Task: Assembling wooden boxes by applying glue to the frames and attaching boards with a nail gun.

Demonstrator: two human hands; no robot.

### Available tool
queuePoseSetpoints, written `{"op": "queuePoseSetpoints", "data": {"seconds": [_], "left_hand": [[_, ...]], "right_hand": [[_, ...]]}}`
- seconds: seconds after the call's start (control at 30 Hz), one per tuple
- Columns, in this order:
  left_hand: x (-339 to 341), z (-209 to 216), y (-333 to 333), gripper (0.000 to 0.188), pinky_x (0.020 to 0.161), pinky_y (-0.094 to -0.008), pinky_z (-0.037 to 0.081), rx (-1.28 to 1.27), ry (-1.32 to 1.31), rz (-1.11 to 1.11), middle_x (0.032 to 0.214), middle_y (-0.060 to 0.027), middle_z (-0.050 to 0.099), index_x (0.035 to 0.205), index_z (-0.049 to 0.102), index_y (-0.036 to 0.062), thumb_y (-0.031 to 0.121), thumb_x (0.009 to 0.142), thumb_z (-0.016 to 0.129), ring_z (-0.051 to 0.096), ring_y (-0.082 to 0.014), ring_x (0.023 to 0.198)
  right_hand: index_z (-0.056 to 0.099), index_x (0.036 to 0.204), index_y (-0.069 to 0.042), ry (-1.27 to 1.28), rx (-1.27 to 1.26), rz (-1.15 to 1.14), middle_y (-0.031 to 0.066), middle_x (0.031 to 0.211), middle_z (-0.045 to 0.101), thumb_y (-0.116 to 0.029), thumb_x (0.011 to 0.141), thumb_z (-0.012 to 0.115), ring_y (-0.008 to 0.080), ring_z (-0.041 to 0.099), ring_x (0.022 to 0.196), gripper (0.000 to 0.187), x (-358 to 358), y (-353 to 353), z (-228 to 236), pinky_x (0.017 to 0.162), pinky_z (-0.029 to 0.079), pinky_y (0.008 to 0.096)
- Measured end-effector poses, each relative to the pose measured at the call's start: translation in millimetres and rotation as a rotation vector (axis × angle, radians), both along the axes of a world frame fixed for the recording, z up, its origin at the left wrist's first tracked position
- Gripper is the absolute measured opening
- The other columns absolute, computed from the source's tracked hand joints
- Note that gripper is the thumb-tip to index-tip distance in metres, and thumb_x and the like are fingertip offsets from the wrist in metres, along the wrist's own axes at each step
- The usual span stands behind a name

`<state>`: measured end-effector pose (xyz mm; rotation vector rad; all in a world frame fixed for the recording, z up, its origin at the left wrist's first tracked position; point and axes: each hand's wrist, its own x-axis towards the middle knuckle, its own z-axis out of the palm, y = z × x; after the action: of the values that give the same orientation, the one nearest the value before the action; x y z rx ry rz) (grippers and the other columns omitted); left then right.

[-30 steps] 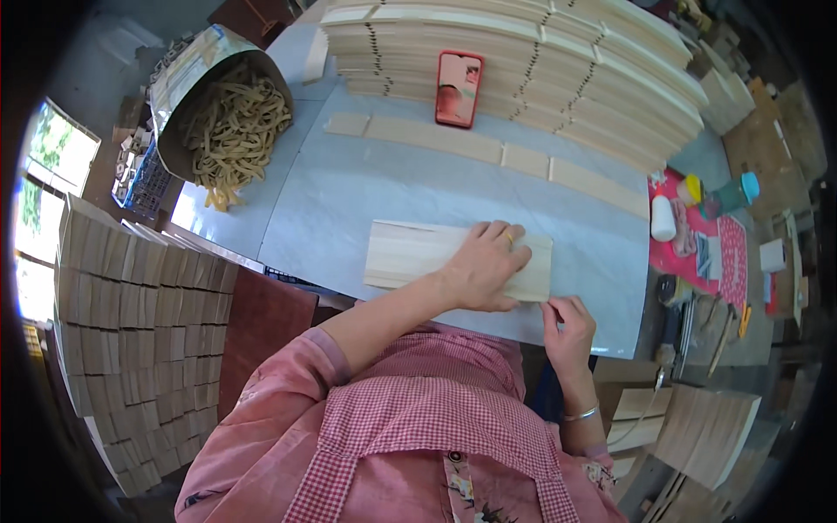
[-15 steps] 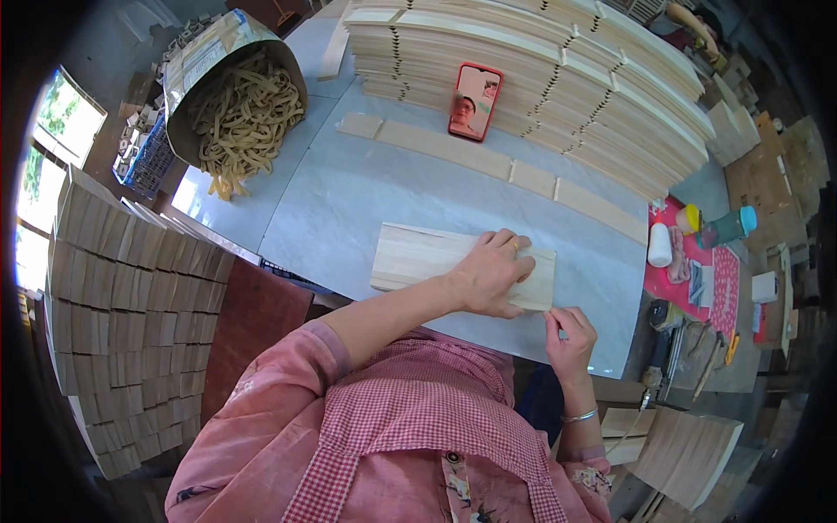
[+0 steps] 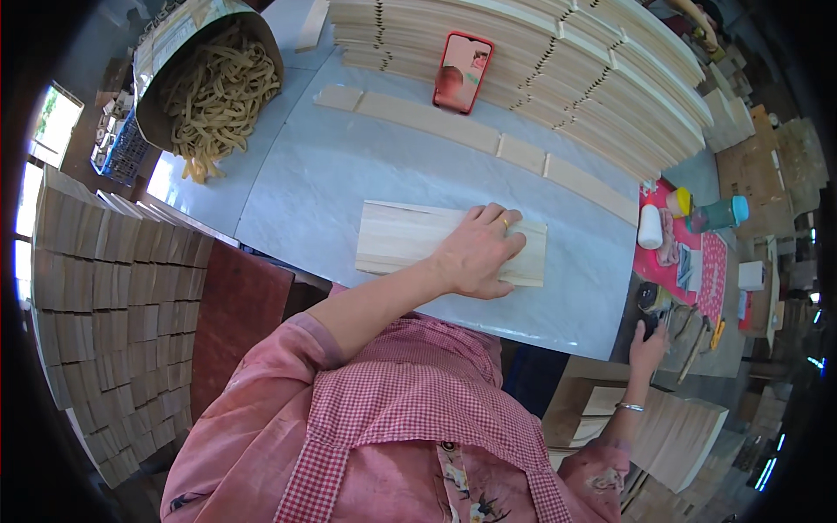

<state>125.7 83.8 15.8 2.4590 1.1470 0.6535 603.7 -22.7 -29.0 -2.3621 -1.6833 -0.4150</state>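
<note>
My left hand (image 3: 479,253) lies across a pale wooden board (image 3: 401,235) on the table. Its fingers reach the far edge and its thumb the near edge, and a ring shows on one finger. Beyond the table's right edge, my right hand (image 3: 648,347) is closed around a small black object (image 3: 648,322) whose kind I cannot make out. Another dark item (image 3: 647,295) sits just past that hand. A silver bracelet circles the right wrist.
Stacked pale planks (image 3: 506,52) line the table's back, with a red-cased phone (image 3: 464,74) leaning there. Thin wooden strips (image 3: 427,122) lie before them. Far left, a sack (image 3: 153,96) spills tan bands (image 3: 218,96). Wood blocks (image 3: 113,288) rise at left; a teal-lidded bottle (image 3: 719,213) stands right.
My right hand has left the board's near right corner and moved right, off the table, to the black object. My left hand stays on the board. The view has shifted slightly.
</note>
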Motion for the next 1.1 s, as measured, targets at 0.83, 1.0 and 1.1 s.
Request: {"op": "queuePoseSetpoints", "data": {"seconds": [0.83, 1.0, 1.1], "left_hand": [[7, -11, -2, 0.04, 0.104, -0.0434, 0.039, 0.08, -0.008, 0.047, 0.134, -0.0179, 0.056, 0.088, 0.061, 0.008, 0.038, 0.069, 0.08, 0.049, -0.0348, 0.119], [9, -11, -5, 0.039, 0.104, -0.0431, 0.039, 0.056, -0.01, 0.057, 0.133, -0.018, 0.057, 0.086, 0.062, 0.0078, 0.038, 0.069, 0.08, 0.049, -0.0347, 0.119], [9, -11, -4, 0.039, 0.103, -0.043, 0.039, 0.052, -0.014, 0.062, 0.133, -0.018, 0.057, 0.086, 0.062, 0.0077, 0.038, 0.069, 0.08, 0.049, -0.0347, 0.119]], "right_hand": [[0.068, 0.093, 0.004, 0.896, -0.412, 0.121, 0.0024, 0.061, 0.059, -0.019, 0.087, 0.077, 0.0099, 0.048, 0.044, 0.025, -219, -1, 174, 0.041, 0.037, 0.0239], [0.069, 0.094, 0.004, 0.894, -0.44, 0.254, 0.002, 0.061, 0.059, -0.018, 0.087, 0.076, 0.0098, 0.047, 0.044, 0.023, -231, 1, 172, 0.042, 0.036, 0.0236], [0.07, 0.094, 0.003, 0.896, -0.45, 0.261, 0.0018, 0.061, 0.06, -0.017, 0.088, 0.076, 0.0098, 0.047, 0.044, 0.022, -236, 2, 173, 0.042, 0.037, 0.0238]]}}
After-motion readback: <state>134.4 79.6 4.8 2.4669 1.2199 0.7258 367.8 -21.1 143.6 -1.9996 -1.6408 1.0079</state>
